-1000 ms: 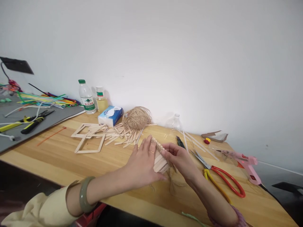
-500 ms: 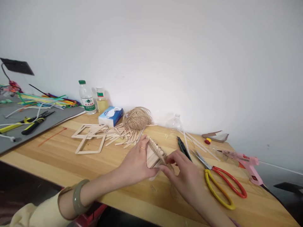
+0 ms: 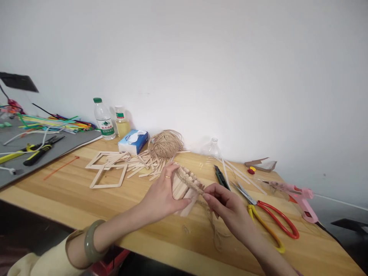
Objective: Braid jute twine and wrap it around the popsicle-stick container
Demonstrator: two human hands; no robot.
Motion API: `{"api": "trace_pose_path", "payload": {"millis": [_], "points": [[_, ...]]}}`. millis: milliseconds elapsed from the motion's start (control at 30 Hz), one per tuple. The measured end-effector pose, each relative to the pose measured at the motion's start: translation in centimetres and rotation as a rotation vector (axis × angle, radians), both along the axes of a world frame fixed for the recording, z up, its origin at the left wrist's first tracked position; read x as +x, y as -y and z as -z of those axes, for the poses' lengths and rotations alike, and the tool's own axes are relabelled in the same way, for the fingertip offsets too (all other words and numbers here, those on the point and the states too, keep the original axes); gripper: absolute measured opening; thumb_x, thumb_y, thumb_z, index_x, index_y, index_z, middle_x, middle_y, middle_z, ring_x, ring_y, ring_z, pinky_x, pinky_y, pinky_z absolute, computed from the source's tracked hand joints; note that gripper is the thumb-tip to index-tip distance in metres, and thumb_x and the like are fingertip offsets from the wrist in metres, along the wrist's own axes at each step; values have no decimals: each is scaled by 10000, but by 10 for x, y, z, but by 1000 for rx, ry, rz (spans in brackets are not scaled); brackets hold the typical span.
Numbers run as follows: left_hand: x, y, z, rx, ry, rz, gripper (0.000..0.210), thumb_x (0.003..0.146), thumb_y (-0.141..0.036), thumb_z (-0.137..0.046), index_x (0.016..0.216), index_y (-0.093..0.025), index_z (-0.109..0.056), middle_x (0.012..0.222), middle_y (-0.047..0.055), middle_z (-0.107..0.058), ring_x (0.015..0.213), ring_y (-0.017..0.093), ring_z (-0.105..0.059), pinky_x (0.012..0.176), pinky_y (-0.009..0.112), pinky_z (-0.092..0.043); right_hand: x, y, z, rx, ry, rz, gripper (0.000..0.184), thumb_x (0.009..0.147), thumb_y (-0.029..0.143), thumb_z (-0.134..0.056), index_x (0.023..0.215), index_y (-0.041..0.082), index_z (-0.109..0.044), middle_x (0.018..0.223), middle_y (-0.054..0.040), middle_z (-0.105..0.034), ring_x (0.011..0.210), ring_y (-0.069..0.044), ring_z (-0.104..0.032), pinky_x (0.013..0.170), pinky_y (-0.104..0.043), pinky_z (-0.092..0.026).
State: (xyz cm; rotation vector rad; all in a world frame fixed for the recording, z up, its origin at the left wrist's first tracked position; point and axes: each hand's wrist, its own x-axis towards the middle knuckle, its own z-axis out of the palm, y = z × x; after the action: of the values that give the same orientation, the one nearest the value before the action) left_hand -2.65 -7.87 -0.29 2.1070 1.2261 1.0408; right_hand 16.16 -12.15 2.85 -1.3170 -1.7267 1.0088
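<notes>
My left hand (image 3: pixel 162 189) grips a small box made of craft sticks (image 3: pixel 184 189), thumb on its near side and fingers along its far left side. Rounded stick ends line the box's top edge. A braided jute cord (image 3: pixel 191 184) runs along that edge. Between thumb and fingertips, my right hand (image 3: pixel 224 203) pinches the cord at the box's right corner. The loose tail of the cord hangs below onto the table, beside my right hand.
Scissors (image 3: pixel 257 203), a utility knife (image 3: pixel 220 177) and a pink glue gun (image 3: pixel 299 195) lie to the right. Behind are a jute twine ball (image 3: pixel 166 143), loose craft sticks (image 3: pixel 143 165), a tissue pack (image 3: pixel 133 142) and a water bottle (image 3: pixel 105 120). Square stick frames (image 3: pixel 109 180) lie left.
The box has turned so that its stick side shows more. My right hand has moved slightly right, drawing the cord out from the corner, and the cord's tail now shows.
</notes>
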Motion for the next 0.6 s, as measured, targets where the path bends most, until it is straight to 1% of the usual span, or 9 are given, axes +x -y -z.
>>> {"api": "trace_pose_path", "payload": {"millis": [133, 233, 333, 467, 600], "points": [[-1, 0, -1, -46, 30, 2, 727, 614, -354, -655, 1198, -201, -250, 1246, 136, -389, 1108, 292, -445, 917, 470, -358, -5, 4, -2, 127, 106, 15, 222, 826, 346, -486, 695, 167, -503, 575, 37, -415, 528, -82, -367, 476, -198, -296], [-1, 0, 1, -56, 80, -8, 717, 611, -351, -666, 1174, -194, -252, 1270, 151, -369, 1144, 298, -416, 944, 482, -329, -7, 6, -7, 232, 210, 36, 201, 830, 319, -483, 700, 171, -522, 596, 22, -473, 541, -93, -408, 497, -206, -317], [-2, 0, 1, -53, 156, 39, 700, 610, -336, -682, 1149, -194, -258, 1325, 164, -309, 1204, 290, -359, 992, 477, -280, -5, 4, -11, 296, 266, 72, 179, 831, 307, -483, 719, 178, -537, 615, 13, -513, 557, -103, -441, 516, -211, -338], [-6, -1, -2, -90, 267, 140, 715, 630, -343, -686, 1166, -198, -235, 1364, 168, -242, 1251, 280, -300, 1029, 464, -229, 2, 0, -13, 255, 214, 117, 185, 812, 342, -504, 729, 184, -554, 613, 14, -537, 550, -107, -460, 506, -210, -349], [-8, -1, -3, -118, 408, 223, 707, 640, -330, -688, 1160, -212, -224, 1356, 146, -247, 1247, 264, -301, 1032, 434, -232, 6, -1, -13, 186, 107, 132, 206, 782, 374, -534, 709, 182, -546, 615, 14, -538, 566, -109, -472, 507, -209, -359]]}}
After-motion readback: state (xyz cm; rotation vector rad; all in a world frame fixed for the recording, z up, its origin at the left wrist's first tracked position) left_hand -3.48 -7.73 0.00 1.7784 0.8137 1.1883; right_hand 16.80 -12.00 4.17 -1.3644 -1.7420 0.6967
